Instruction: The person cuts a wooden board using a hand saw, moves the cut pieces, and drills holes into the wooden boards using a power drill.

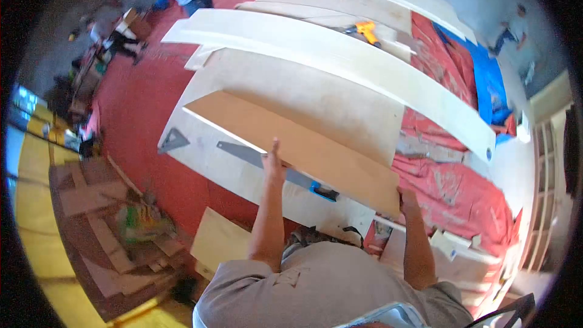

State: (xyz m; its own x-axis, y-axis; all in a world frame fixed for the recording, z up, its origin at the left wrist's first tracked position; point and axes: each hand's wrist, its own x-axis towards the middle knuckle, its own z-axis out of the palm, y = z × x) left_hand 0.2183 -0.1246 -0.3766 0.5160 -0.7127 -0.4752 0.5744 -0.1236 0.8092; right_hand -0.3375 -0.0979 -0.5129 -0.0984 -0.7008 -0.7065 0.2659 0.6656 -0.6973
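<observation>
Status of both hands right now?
Left hand: closed on the brown board's near edge.
Right hand: holding the same board's right end.

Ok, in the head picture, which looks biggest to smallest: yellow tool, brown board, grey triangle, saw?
1. Brown board
2. Saw, though partly hidden
Then grey triangle and yellow tool: too alike to rank, and the tool is farther away.

Both hands, left (275, 161) and right (408, 201), hold a brown board (297, 146) (a handsaw (249, 157) lies just beside)
</observation>
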